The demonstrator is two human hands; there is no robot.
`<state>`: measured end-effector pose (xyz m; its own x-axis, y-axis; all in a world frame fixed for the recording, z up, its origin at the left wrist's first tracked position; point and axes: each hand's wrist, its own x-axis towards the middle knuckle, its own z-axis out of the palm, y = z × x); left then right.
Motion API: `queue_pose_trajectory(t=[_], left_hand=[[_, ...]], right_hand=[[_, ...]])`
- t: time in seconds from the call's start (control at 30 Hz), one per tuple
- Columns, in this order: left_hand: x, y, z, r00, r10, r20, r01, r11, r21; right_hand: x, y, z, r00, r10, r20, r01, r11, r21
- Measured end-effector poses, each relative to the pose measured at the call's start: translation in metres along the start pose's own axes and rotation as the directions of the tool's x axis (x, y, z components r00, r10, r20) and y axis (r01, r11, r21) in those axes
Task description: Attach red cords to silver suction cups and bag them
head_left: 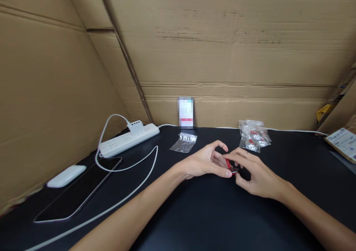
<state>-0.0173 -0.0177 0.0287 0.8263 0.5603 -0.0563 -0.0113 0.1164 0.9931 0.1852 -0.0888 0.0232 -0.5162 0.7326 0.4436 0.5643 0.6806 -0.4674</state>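
Note:
In the head view, a small dark, shiny round piece with a red cord (pixel 233 170) is between my two hands above the black table. My left hand (pixel 210 161) grips its near left edge with the thumb, while the index finger arches up, apart from it. From the other side, my right hand (pixel 251 171) has its fingertips at the red cord and its thumb by the piece's right edge. The fingers partly hide it, so its exact kind does not show. Several clear bags (pixel 254 136) beyond my right hand hold silvery round pieces with red cords.
An opened clear bag (pixel 184 142) lies before an upright phone with a blurred screen (pixel 186 113). At left are a white power strip (pixel 130 139), a white cable (pixel 133 195), a dark tablet-like device (pixel 78 193) and a white case (pixel 66 176). Cardboard walls (pixel 222 58) enclose the table.

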Motion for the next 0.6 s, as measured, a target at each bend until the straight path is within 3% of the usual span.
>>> queue_pose_trajectory(t=[0.17, 0.43, 0.6], left_hand=[[-0.001, 0.002, 0.005, 0.999, -0.048, 0.016, 0.047, 0.998, 0.030], [-0.001, 0.000, -0.004, 0.998, -0.063, 0.018, 0.063, 0.998, -0.014], [-0.002, 0.001, -0.008, 0.998, -0.049, 0.045, 0.052, 0.997, -0.064]], right_hand=[[-0.002, -0.001, 0.002, 0.999, 0.007, 0.033, -0.008, 1.000, 0.014], [-0.003, 0.001, 0.005, 0.994, 0.044, -0.095, -0.029, 0.987, 0.157], [0.000, 0.002, 0.007, 0.984, 0.139, -0.109, -0.100, 0.947, 0.307]])
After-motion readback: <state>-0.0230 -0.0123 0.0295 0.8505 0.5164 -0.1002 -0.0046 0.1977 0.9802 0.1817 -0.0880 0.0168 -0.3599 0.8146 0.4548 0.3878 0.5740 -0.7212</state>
